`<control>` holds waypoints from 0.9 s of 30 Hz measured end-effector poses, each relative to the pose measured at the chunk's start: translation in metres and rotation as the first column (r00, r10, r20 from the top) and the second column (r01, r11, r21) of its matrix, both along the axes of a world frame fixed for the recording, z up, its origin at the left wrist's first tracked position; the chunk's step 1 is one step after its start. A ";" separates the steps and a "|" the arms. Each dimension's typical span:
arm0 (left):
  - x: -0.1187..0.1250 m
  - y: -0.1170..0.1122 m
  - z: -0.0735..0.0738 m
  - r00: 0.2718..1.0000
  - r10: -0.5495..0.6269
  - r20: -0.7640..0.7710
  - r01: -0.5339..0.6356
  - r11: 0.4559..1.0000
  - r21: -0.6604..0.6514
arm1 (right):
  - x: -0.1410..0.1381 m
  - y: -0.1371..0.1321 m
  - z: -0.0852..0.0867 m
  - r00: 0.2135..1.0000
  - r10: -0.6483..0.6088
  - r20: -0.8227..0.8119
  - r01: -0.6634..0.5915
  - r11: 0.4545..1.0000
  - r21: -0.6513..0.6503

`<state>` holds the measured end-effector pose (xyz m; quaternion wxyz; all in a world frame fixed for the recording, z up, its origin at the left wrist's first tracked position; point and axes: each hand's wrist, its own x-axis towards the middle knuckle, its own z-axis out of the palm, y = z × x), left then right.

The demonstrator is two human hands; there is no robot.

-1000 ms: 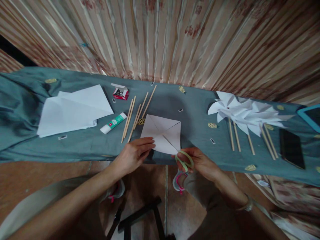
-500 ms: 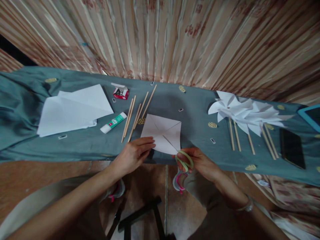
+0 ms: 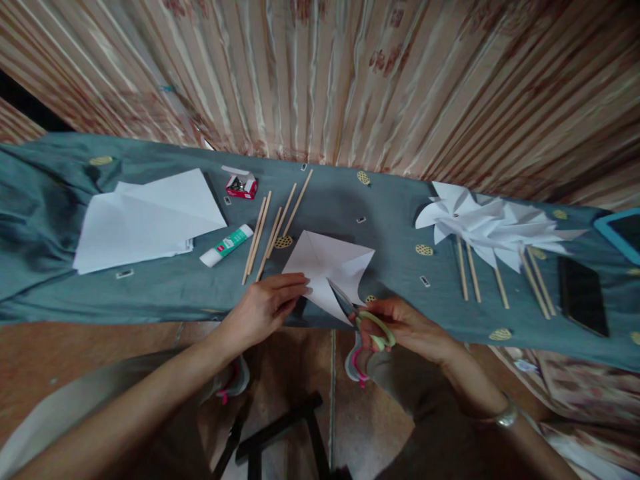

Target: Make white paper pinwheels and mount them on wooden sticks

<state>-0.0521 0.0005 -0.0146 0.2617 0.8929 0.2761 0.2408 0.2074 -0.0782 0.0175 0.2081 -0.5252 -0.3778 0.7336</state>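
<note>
A creased white paper square [image 3: 325, 257] lies near the table's front edge with its right corner lifted. My left hand [image 3: 267, 303] grips its lower left edge, fingers together on top and the thumb partly hidden. Scissors with light green handles [image 3: 383, 330] are in my right hand [image 3: 400, 323], fingers wrapped about the loops. Their blades lie in a cut that runs from the lower right corner toward the paper's middle. The cut gapes, its two sides apart. Several thin wooden sticks [image 3: 276, 230] rest just beyond my left hand.
Left stand a stack of white paper [image 3: 150, 220], a glue stick [image 3: 227, 245] and a small red open box [image 3: 242, 185] of metal bits. Right lie paper pinwheels [image 3: 493, 223] on sticks, a dark phone [image 3: 584, 297] and a blue-edged device [image 3: 620, 233]. A curtain [image 3: 320, 80] hangs behind the teal-covered table.
The paper has turned slightly and its right corner has risen. The cut has spread wider. My right hand has shifted a little right and down with the scissors, while my left hand has hardly moved.
</note>
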 end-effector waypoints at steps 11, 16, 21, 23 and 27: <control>0.002 0.011 0.001 0.998 -0.047 0.051 0.037 0.982 0.188 | 0.034 -0.017 0.012 0.985 0.121 -0.121 -0.124 0.992 -0.019; 0.003 0.019 0.002 1.000 0.005 -0.025 0.001 0.974 0.225 | 0.037 -0.014 0.015 0.986 -0.167 0.020 0.163 0.979 0.124; -0.002 0.025 0.002 0.992 0.034 -0.119 -0.001 0.965 0.263 | 0.028 -0.005 0.014 0.979 -0.194 0.070 0.182 0.972 0.146; -0.004 0.027 0.001 0.987 0.062 -0.150 -0.018 0.959 0.282 | 0.026 -0.004 0.011 0.981 -0.186 0.061 0.177 0.975 0.138; -0.005 0.028 0.004 0.977 0.102 -0.185 -0.037 0.945 0.325 | 0.027 -0.008 -0.002 0.984 -0.177 0.000 0.176 0.981 0.075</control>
